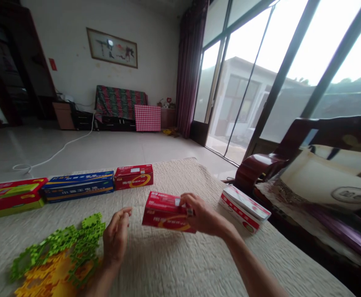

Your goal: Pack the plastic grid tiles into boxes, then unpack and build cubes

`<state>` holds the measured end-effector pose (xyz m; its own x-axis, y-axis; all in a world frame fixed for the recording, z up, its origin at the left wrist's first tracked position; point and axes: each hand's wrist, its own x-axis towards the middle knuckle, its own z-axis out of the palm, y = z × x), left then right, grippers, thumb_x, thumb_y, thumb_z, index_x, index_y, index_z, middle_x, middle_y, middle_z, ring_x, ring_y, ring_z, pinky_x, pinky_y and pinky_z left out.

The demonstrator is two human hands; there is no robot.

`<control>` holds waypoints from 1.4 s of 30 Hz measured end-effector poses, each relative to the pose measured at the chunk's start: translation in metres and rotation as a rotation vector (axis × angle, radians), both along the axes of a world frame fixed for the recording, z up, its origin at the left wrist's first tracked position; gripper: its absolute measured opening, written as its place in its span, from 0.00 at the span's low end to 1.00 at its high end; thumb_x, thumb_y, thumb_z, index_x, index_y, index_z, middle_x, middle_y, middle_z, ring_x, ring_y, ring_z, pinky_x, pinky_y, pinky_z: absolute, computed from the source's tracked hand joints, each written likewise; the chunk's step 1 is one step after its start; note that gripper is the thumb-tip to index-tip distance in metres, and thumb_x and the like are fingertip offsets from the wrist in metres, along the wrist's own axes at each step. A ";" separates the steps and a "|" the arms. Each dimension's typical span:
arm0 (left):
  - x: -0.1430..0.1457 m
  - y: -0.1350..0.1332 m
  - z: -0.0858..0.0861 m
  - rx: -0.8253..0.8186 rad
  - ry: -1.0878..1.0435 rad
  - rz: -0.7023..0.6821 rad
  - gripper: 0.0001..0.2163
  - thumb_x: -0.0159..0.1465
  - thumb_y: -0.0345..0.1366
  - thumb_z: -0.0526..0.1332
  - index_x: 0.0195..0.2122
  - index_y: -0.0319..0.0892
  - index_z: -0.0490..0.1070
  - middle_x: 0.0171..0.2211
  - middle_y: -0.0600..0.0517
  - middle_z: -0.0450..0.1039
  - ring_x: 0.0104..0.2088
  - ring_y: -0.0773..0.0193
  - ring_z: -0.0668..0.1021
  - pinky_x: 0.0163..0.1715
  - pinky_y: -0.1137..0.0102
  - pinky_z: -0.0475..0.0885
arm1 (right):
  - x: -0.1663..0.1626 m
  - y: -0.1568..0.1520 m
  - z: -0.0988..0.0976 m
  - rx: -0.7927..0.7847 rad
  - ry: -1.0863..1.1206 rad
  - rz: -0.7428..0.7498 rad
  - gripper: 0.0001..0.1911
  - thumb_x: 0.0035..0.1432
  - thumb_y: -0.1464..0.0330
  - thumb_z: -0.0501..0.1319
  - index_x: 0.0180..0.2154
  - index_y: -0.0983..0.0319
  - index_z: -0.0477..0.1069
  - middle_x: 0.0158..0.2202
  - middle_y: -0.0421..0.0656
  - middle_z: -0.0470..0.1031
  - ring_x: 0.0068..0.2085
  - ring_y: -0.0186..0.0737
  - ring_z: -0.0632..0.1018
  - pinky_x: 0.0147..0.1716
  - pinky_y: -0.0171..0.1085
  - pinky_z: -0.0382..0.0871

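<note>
My right hand (203, 215) grips the right end of a small red box (165, 212), holding it just above the cream quilted tabletop (174, 264). My left hand (116, 237) hovers to the left of the box with its fingers loosely curled and apart, holding nothing. Just left of that hand lie green interlocking foam pieces (66, 245) on top of yellow ones (49, 278).
Along the far edge stand a red box (133, 176), a blue box (78, 186) and a red-and-green box (10, 198). A white-and-red box (244, 207) lies at the right edge. A dark wooden chair with a cushion (322, 173) stands to the right.
</note>
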<state>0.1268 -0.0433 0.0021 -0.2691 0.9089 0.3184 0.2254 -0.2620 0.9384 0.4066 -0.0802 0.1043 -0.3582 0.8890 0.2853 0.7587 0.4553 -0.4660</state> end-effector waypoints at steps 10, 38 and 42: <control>0.004 0.006 -0.025 0.182 0.290 0.014 0.14 0.62 0.46 0.56 0.37 0.45 0.76 0.38 0.51 0.80 0.38 0.60 0.81 0.37 0.70 0.75 | 0.053 0.127 -0.010 -0.010 -0.183 -0.844 0.20 0.56 0.71 0.55 0.52 0.58 0.65 0.55 0.49 0.67 0.53 0.51 0.68 0.47 0.47 0.62; -0.047 0.165 0.087 -0.056 1.272 0.144 0.24 0.55 0.26 0.57 0.55 0.42 0.67 0.56 0.39 0.65 0.54 0.45 0.69 0.50 0.55 0.66 | -0.110 0.215 -0.089 -0.032 0.256 -0.319 0.39 0.48 0.73 0.57 0.63 0.67 0.53 0.60 0.57 0.66 0.60 0.51 0.69 0.56 0.47 0.64; -0.050 0.185 0.086 -0.169 1.380 0.093 0.24 0.53 0.31 0.63 0.53 0.37 0.67 0.51 0.33 0.70 0.57 0.37 0.65 0.52 0.48 0.59 | -0.111 0.227 -0.090 -0.100 0.294 -0.343 0.35 0.47 0.73 0.57 0.60 0.66 0.59 0.54 0.54 0.73 0.49 0.50 0.77 0.46 0.43 0.70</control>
<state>0.0766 0.1415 0.0880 0.1078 0.9590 0.2621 0.9941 -0.1021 -0.0353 0.2960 0.1464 0.0146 0.0448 0.9703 0.2378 0.6868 0.1429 -0.7126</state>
